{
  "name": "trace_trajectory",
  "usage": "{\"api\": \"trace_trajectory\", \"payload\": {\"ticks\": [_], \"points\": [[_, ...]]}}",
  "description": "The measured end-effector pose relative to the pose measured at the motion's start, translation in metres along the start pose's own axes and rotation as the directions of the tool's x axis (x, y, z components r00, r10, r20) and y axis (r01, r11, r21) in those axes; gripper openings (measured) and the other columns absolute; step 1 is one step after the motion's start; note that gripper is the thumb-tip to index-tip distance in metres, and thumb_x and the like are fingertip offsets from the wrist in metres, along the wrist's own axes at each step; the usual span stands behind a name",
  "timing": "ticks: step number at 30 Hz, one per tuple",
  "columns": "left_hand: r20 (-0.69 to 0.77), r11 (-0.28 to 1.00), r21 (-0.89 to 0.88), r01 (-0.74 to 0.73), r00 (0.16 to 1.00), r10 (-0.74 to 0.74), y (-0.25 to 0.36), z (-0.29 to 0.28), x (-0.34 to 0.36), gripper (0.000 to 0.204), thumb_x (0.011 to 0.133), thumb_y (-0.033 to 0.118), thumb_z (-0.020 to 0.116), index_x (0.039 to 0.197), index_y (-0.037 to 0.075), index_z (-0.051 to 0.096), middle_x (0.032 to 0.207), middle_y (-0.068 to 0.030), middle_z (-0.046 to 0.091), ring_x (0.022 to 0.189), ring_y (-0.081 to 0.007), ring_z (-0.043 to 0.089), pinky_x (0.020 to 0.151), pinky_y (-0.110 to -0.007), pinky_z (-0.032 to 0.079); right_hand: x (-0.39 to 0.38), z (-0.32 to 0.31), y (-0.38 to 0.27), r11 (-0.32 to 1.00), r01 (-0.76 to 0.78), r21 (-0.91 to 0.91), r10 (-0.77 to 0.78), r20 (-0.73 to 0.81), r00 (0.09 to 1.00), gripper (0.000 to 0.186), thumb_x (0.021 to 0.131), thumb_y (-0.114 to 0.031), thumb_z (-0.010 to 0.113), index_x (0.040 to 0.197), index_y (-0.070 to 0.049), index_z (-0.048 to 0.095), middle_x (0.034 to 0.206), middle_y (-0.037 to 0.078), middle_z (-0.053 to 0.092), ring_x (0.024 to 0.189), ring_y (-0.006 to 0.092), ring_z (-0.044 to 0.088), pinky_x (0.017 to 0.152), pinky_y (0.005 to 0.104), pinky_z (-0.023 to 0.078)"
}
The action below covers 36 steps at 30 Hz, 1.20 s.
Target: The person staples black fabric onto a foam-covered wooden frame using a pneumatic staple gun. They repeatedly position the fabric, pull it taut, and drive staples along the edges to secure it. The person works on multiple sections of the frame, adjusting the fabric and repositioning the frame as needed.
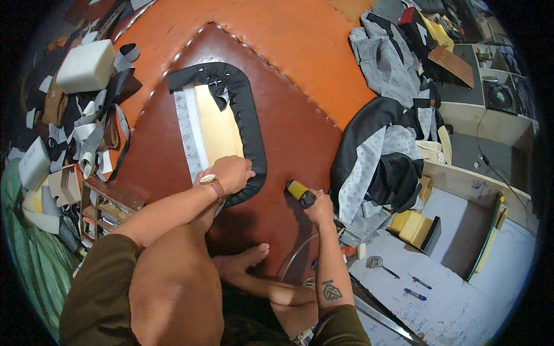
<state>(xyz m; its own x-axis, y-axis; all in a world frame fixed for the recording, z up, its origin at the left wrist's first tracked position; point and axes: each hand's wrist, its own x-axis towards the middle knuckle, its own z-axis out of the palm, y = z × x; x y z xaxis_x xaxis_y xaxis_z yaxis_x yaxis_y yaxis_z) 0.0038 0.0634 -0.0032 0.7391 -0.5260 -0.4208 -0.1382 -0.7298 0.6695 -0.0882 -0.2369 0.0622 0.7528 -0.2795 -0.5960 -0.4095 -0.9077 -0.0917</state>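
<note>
Gripping a yellow-and-black handheld tool (299, 191), the right hand (320, 209) is hovering right of the frame's centre, apart from the work, its fingers wrapping the handle. The left hand (232, 173) is resting on the lower part of a black-edged panel (228, 130), which is lying left of centre on a brown padded surface (294, 132); its fingers are curling at the inner edge of the black cover (255, 132), though I cannot tell whether they are pinching the material or only pressing it. Along the panel's right side the cover is folding over the pale board (216, 144) in small gathers, while on the left a white strip (197, 132) and a grey patterned flap (184, 130) are running alongside. If the left hand's pressure were slackening, the gathered edge could be springing back, most likely at the rounded corners where material is bunching. A loose black tongue (221, 99) near the top could be catching under the fold and leaving a lump. Should the tool be working too near the curled fingers, it could be hurting them. The padding, if yielding, could be letting the panel shift.
</note>
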Motion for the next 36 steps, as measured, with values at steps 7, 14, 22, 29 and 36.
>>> {"api": "trace_trajectory", "payload": {"ticks": [7,14,22,29,36], "points": [[-0.094,0.99,0.068,0.124,0.989,-0.117,-0.002,0.006,-0.001,0.032,0.094,0.04,0.07,0.093,0.009,0.074,0.09,-0.0179,0.074,0.089,-0.0404,0.072,0.08,-0.054,0.053,-0.007,-0.004,-0.006,0.988,0.121,-0.1,-0.125,-0.039,0.991,0.058,0.067,-0.006,0.079,0.124,-0.017,0.075,0.111,0.02,0.073,0.101,0.0412,0.071,0.092,0.0495,0.057],[-0.16,0.973,0.083,0.215,0.967,-0.2,-0.006,-0.016,0.01,0.047,0.076,0.044,0.087,0.093,0.004,0.071,0.085,-0.0184,0.073,0.086,-0.0402,0.073,0.076,-0.05,0.055,-0.019,-0.017,-0.063,0.916,0.389,-0.098,-0.389,0.019,0.921,0.056,0.072,-0.013,0.08,0.127,-0.021,0.074,0.104,0.019,0.073,0.097,0.0404,0.072,0.087,0.0509,0.056],[-0.202,0.971,-0.02,0.239,0.95,-0.238,-0.02,-0.011,0.007,0.041,0.077,0.038,0.087,0.092,0.007,0.064,0.082,-0.0161,0.072,0.083,-0.0391,0.071,0.072,-0.051,0.052,0.008,-0.017,-0.105,0.884,0.459,-0.092,-0.453,0.079,0.888,0.048,0.073,-0.02,0.082,0.12,-0.017,0.075,0.101,0.019,0.073,0.095,0.0403,0.072,0.086,0.0512,0.057],[-0.187,0.975,-0.038,0.218,0.957,-0.222,-0.024,-0.014,0.009,0.036,0.08,0.034,0.086,0.092,0.008,0.064,0.084,-0.0166,0.071,0.084,-0.0396,0.071,0.072,-0.051,0.053,0.014,-0.013,-0.11,0.888,0.423,-0.18,-0.399,0.155,0.904,0.04,0.071,-0.021,0.084,0.109,-0.012,0.075,0.102,0.018,0.074,0.093,0.0408,0.073,0.083,0.0537,0.057],[-0.182,0.978,-0.008,0.207,0.962,-0.205,-0.027,-0.012,0.008,0.035,0.08,0.035,0.086,0.092,0.009,0.066,0.085,-0.0181,0.072,0.086,-0.0395,0.071,0.074,-0.051,0.053,-0.007,0.007,-0.123,0.936,0.302,-0.178,-0.282,0.128,0.951,0.037,0.071,-0.021,0.084,0.105,-0.012,0.074,0.102,0.018,0.075,0.096,0.0411,0.073,0.086,0.053,0.057]]}}
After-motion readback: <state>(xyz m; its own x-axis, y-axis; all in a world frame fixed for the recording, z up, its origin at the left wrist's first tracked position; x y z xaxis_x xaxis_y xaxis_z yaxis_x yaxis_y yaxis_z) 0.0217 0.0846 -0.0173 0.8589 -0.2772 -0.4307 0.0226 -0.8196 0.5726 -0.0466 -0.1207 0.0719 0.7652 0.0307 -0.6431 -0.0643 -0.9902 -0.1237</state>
